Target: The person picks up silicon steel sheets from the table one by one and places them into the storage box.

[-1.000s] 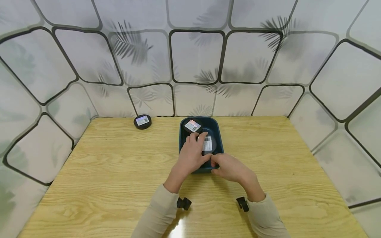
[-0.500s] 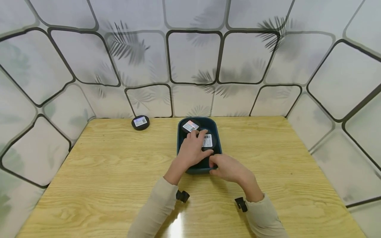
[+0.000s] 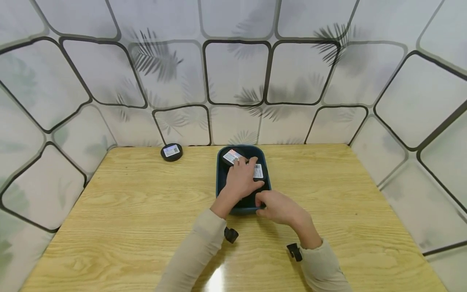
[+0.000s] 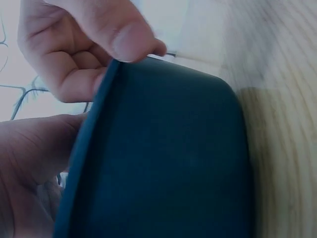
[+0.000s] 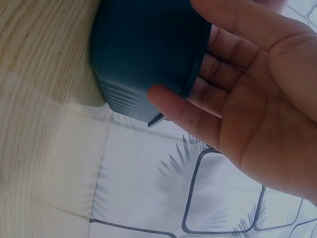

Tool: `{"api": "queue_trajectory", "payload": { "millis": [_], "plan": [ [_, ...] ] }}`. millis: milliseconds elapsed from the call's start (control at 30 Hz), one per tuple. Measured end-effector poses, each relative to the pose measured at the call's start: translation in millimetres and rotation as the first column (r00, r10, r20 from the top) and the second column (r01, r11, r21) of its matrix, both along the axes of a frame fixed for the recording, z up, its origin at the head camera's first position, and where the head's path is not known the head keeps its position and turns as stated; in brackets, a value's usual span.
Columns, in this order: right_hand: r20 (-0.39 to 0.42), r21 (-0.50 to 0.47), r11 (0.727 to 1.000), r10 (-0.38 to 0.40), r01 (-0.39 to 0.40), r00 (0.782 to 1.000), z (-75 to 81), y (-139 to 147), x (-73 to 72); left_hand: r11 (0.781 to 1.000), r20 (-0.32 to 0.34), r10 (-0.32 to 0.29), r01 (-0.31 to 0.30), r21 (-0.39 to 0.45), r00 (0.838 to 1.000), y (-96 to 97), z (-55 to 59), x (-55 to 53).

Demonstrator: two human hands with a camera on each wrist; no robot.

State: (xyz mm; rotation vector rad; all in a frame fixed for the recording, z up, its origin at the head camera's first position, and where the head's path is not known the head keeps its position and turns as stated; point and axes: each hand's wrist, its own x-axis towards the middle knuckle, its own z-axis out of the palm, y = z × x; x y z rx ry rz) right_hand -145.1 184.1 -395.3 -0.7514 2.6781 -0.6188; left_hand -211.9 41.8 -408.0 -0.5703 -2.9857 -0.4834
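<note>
A dark blue plastic bin (image 3: 243, 211) stands on the table near the back wall. My left hand (image 3: 240, 178) reaches into it and grips a flat black round disc with a white label (image 3: 258, 171), fingers at its far side and thumb at its near side. A second black labelled disc (image 3: 230, 156) lies in the bin's far left corner, partly covered by my fingers. My right hand (image 3: 279, 207) pinches the bin's rim at the near right corner. In the right wrist view the forefinger lies along the bin's outer wall (image 5: 143, 54).
A third black round disc with a label (image 3: 171, 152) lies at the table's back left edge. The pale wooden table (image 3: 127, 219) meets a patterned fabric wall (image 3: 237, 73) behind and on both sides.
My left hand and the disc it grips have shifted to the right inside the bin. The right hand has stayed on the rim. The head view has moved slightly.
</note>
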Motion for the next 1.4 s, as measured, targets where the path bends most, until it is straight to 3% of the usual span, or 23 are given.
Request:
{"api": "queue_trajectory", "payload": {
  "millis": [367, 633, 833, 967, 1133, 1267, 1400],
  "plan": [
    [-0.007, -0.017, 1.0, 0.014, -0.014, 1.0, -3.6, -1.2, -0.7, 0.994, 0.08, 0.079, -0.073, -0.076, 0.994, 3.5, -5.1, 0.8],
    [-0.012, -0.014, 1.0, 0.013, -0.013, 1.0, -4.1, -2.3, 0.1, 0.987, 0.197, 0.127, -0.104, -0.12, 0.972, 8.6, -4.2, -0.1],
    [-0.002, -0.018, 1.0, 0.009, -0.009, 1.0, -3.2, -3.4, 0.7, 0.989, 0.237, 0.101, -0.071, -0.132, 0.966, 6.3, -4.3, -0.3],
    [0.006, -0.015, 1.0, 0.004, -0.004, 1.0, -2.4, -3.9, 0.3, 0.995, 0.254, 0.062, -0.039, -0.095, 0.965, -0.9, -0.9, 0.7],
    [-0.012, -0.007, 1.0, 0.011, -0.011, 1.0, -1.5, -3.1, -0.7, 0.999, 0.258, 0.046, -0.043, -0.017, 0.965, -13.9, 8.5, 3.2],
    [-0.027, 0.001, 1.0, 0.019, -0.019, 0.999, -1.5, -1.3, -1.3, 0.999, 0.247, 0.05, -0.049, -0.011, 0.968, -21.7, 12.8, 3.5],
    [-0.046, 0.004, 1.0, 0.024, -0.024, 0.999, -2.2, 0.0, -1.8, 0.999, 0.292, 0.053, -0.052, -0.011, 0.955, -25.1, 10.7, 2.5]
  ]
}}
